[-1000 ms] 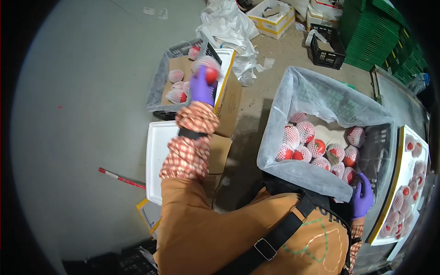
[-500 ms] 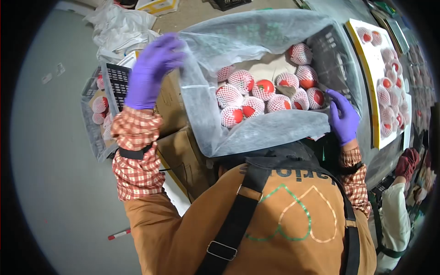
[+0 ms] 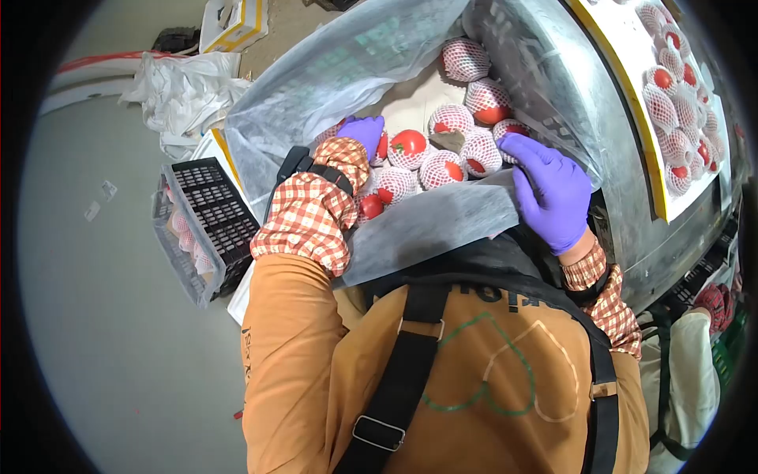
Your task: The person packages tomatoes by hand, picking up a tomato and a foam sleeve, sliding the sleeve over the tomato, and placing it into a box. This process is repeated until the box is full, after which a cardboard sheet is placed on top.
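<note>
Red tomatoes in white foam nets, one of them a tomato with a green top, lie in a crate lined with translucent sheeting. My left hand, in a purple glove, reaches in at the left among the netted tomatoes, its fingers mostly hidden below the back of the hand. My right hand, gloved alike, is over the near right side, fingertips at a netted tomato and thumb spread away. A brown scrap rests among the tomatoes.
On the right, a white box with a yellow edge carries more netted tomatoes. A black slatted crate stands low at the left. White plastic bags lie behind it. Another person's sleeve shows at lower right.
My left hand has moved from outside the crate's left edge down in among the tomatoes. My right hand has come left from the crate's edge to a tomato. The view has shifted.
</note>
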The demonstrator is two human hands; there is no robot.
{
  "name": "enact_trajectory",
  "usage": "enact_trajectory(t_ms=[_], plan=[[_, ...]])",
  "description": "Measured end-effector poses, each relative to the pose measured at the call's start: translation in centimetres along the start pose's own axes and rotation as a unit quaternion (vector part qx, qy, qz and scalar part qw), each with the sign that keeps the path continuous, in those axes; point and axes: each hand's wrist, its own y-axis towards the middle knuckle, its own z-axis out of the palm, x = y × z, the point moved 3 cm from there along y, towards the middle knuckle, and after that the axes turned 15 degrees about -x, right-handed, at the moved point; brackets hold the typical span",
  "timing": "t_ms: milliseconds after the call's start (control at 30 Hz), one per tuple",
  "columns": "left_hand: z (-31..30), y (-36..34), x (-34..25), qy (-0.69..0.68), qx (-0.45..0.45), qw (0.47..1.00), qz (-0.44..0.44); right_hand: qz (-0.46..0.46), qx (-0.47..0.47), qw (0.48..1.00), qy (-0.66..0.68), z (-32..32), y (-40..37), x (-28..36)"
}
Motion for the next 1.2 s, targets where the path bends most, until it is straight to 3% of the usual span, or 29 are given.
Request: enact_trajectory(t_ms=[100, 133, 167, 300, 367, 400, 467, 633, 700, 733, 767, 833, 867, 933, 967, 1033, 1167, 1200], plan=[[-2.9, -0.5, 0.0, -0.016, 0.028, 0.999, 0.011, -0.001, 0.009, 1.000, 0.009, -0.3, -0.1, -0.1], [-1.1, -0.9, 1.2, -0.054, -0.030, 0.998, 0.005, -0.006, 0.000, 1.000, 0.013, -0.3, -0.2, -0.1], [-1.9, -1.2, 1.3, -0.049, -0.034, 0.998, 0.001, -0.011, -0.004, 1.000, 0.016, -0.3, -0.2, -0.1], [-10.4, -5.6, -1.4, -0.154, -0.145, 0.973, -0.093, -0.010, 0.016, 1.000, 0.019, -0.6, 0.0, 0.0], [-14.1, -8.6, -1.8, -0.238, -0.345, 0.907, -0.052, -0.012, 0.023, 1.000, 0.005, -0.4, 0.1, 0.2], [-15.4, -10.6, -2.1, -0.232, -0.354, 0.904, -0.064, -0.019, 0.019, 1.000, 0.001, -0.3, 0.1, 0.3], [-17.5, -14.7, -2.1, -0.267, -0.465, 0.841, -0.066, -0.020, 0.023, 1.000, 0.003, -0.1, 0.2, 0.6], [-15.8, -25.7, 2.7, -0.152, -0.566, 0.788, -0.190, 0.035, 0.070, 0.996, 0.030, 0.6, -0.2, 0.9], [-13.1, -29.8, 7.0, -0.321, -0.643, 0.607, -0.339, 0.026, 0.064, 0.997, 0.026, 1.1, -0.7, 0.1], [-12.7, -32.2, 9.7, -0.354, -0.595, 0.590, -0.416, 0.043, 0.067, 0.996, 0.031, 1.2, -0.9, -0.4], [-11.4, -34.4, 12.9, -0.281, -0.656, 0.558, -0.424, 0.064, 0.069, 0.995, 0.030, 1.4, -1.1, -0.6], [-3.8, -40.2, 22.9, -0.224, -0.676, 0.454, -0.536, 0.074, 0.063, 0.995, 0.024, 1.4, -1.1, 0.0], [-3.7, -43.2, 26.5, -0.330, -0.609, 0.462, -0.554, 0.098, 0.068, 0.993, 0.020, 1.4, -1.1, -0.2], [-4.3, -45.7, 29.5, -0.361, -0.674, 0.316, -0.561, 0.121, 0.076, 0.990, 0.019, 1.5, -1.2, -0.4], [-4.2, -46.7, 31.2, -0.360, -0.675, 0.315, -0.562, 0.125, 0.078, 0.989, 0.011, 1.5, -1.2, -0.7], [-3.2, -48.3, 33.3, -0.326, -0.682, 0.239, -0.610, 0.128, 0.076, 0.989, 0.004, 1.7, -1.2, -0.6], [-4.7, -45.5, 32.7, -0.415, -0.639, 0.258, -0.594, 0.106, 0.070, 0.991, -0.027, 1.4, -0.9, -0.2], [-5.9, -43.0, 31.8, -0.464, -0.640, 0.312, -0.527, 0.105, 0.069, 0.992, -0.026, 1.2, -0.7, -0.1]])
